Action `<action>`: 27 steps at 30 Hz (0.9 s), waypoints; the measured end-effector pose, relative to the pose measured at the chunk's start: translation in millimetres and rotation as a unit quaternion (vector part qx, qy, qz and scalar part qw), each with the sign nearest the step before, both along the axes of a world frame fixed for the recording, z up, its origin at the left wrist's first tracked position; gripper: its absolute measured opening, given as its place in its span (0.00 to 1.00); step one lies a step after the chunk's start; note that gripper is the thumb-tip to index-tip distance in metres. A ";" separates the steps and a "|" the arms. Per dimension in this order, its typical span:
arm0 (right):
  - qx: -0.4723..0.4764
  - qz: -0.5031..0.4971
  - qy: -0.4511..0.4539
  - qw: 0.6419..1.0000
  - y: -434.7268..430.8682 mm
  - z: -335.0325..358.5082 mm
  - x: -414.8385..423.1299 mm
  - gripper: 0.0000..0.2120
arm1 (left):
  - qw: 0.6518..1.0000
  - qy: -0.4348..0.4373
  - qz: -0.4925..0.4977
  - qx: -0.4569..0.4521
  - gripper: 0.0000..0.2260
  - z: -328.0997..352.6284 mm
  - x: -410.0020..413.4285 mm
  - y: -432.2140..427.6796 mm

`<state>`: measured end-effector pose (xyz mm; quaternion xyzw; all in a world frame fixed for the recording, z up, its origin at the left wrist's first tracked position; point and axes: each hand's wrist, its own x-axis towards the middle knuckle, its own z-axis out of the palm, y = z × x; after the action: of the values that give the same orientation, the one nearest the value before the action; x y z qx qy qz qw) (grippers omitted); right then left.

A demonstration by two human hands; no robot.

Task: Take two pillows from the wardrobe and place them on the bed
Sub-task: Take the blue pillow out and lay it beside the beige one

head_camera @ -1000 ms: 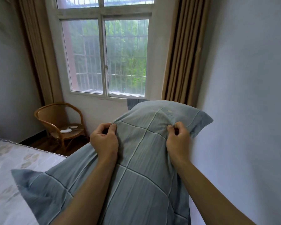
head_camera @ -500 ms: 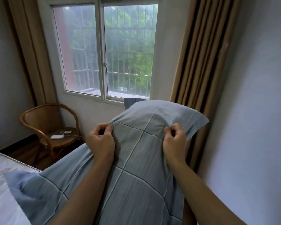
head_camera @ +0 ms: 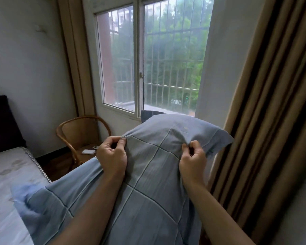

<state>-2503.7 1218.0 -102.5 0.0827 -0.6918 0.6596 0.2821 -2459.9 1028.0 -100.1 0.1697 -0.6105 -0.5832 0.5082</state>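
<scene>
A blue-grey pillow (head_camera: 154, 177) with pale grid stripes fills the lower middle of the head view, held up in front of me. My left hand (head_camera: 111, 156) pinches its fabric near the upper left edge. My right hand (head_camera: 193, 160) pinches the fabric near the upper right corner. A darker blue cloth edge (head_camera: 148, 114) pokes out behind the pillow's top; I cannot tell if it is a second pillow. The bed (head_camera: 9, 175), with a pale patterned cover and beaded trim, lies at the lower left, and the pillow's lower left corner hangs over it.
A rattan chair (head_camera: 81, 131) with a small white object on its seat stands by the window (head_camera: 148, 59). Brown curtains (head_camera: 265, 106) hang close on the right. A dark headboard (head_camera: 2, 124) stands at the left wall.
The view has swung left and closer to the window, so the right wall has given way to the curtain. Both hands keep the same grip on the pillow.
</scene>
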 end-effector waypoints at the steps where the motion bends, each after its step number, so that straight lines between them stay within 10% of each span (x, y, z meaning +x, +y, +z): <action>1: 0.001 0.011 -0.006 1.000 -1.0 1.6 -19.1 0.17 | 1.000 -0.003 0.016 0.008 0.06 1.3 -14.7 0.0; 27: 0.033 0.285 -0.009 0.958 -299.4 -7.0 -383.6 0.13 | 0.962 0.001 0.270 0.033 0.05 -23.4 -286.6 -248.4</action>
<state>-2887.3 918.6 -109.5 0.2800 -0.6631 0.6903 0.0734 -2746.5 779.7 -123.5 0.3442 -0.5219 -0.4443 0.6417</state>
